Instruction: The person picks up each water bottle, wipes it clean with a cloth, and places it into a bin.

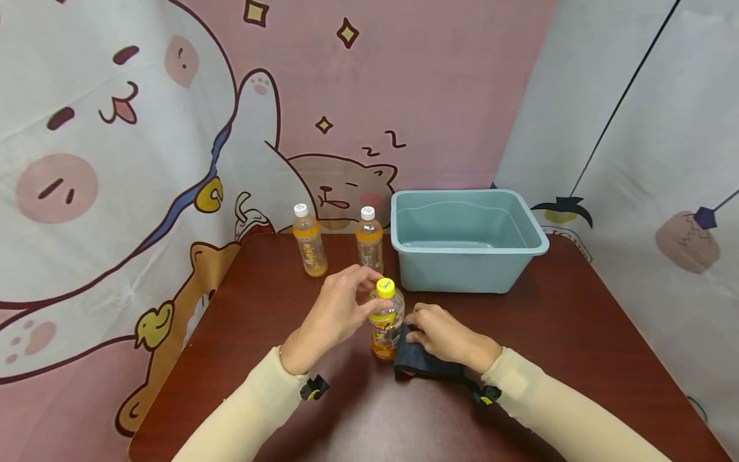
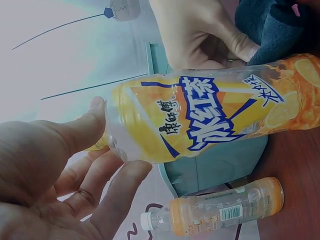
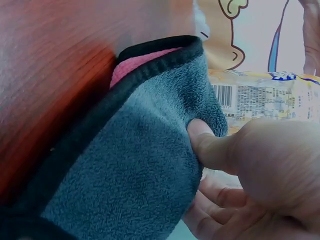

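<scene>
A yellow-capped iced tea bottle (image 1: 383, 328) stands upright on the table, with a little amber liquid at its bottom. My left hand (image 1: 339, 303) grips it around the neck and shoulder, thumb on one side and fingers on the other. Beside the bottle, my right hand (image 1: 443, 331) pinches a folded dark grey cloth (image 3: 135, 150) between thumb and fingers. The cloth has a black edge and a pink inner side, and its end lies right at the bottle's side. In the left wrist view the bottle's yellow label (image 2: 195, 112) faces the camera.
Two white-capped bottles, one at the left (image 1: 310, 247) and one nearer the middle (image 1: 369, 240), stand at the back of the brown table (image 1: 277, 378). A blue-grey plastic bin (image 1: 462, 269) sits behind my right hand. A cartoon-printed curtain (image 1: 450, 90) hangs behind the table.
</scene>
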`<state>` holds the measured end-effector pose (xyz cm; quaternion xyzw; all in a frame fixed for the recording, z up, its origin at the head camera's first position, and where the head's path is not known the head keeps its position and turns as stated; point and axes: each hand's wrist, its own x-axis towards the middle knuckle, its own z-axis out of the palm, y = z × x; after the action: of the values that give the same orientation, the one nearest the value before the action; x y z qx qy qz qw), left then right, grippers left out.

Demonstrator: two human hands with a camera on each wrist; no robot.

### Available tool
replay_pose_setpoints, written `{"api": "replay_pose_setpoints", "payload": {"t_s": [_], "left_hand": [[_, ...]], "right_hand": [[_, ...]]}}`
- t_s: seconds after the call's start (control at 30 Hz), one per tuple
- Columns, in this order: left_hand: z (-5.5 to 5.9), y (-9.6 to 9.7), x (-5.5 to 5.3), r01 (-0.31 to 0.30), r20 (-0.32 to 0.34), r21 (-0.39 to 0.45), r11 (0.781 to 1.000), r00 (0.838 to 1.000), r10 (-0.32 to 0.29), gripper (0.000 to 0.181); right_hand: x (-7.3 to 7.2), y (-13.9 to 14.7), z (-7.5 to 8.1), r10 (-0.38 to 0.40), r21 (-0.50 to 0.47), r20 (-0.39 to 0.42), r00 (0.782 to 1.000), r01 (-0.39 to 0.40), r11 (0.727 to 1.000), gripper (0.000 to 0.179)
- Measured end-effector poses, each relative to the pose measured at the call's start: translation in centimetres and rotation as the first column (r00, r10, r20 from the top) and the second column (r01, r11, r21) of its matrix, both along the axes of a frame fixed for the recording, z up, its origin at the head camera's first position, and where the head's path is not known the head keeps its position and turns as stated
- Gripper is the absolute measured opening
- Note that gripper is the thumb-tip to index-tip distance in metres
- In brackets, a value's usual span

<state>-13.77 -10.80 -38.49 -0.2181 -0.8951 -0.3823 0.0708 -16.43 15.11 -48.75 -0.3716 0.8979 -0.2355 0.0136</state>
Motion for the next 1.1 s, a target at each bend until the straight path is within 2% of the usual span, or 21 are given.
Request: {"api": "replay_pose_setpoints", "payload": {"t_s": [0.23, 0.43, 0.57, 0.87, 1.1], "left_hand": [[0.0, 0.1, 0.0, 0.009, -0.001, 0.005, 1.0, 1.0, -0.009, 0.04], [0.1, 0.1, 0.1, 0.004, -0.004, -0.002, 1.0, 1.0, -0.004, 0.041], [0.2, 0.1, 0.0, 0.0, -0.01, -0.012, 1.0, 1.0, 0.0, 0.042], [0.0, 0.1, 0.0, 0.01, -0.004, -0.006, 1.0, 1.0, -0.01, 0.041], [0.0, 0.1, 0.0, 0.007, 0.001, 0.005, 1.0, 1.0, -0.007, 0.042]], "right_hand": [[0.2, 0.3, 0.1, -0.051, -0.079, 0.062, 0.997, 0.056, 0.995, 0.014], [0.6, 0.7, 1.5, -0.116, -0.169, 0.077, 0.99, 0.127, 0.977, 0.02], [1.0, 0.8, 2.7, -0.151, -0.217, 0.045, 0.987, 0.158, 0.963, 0.022], [1.7, 0.8, 5.5, -0.197, -0.323, -0.058, 0.979, 0.168, 0.931, 0.026], [1.8, 0.1, 7.3, -0.223, -0.346, -0.069, 0.972, 0.187, 0.92, 0.029]]}}
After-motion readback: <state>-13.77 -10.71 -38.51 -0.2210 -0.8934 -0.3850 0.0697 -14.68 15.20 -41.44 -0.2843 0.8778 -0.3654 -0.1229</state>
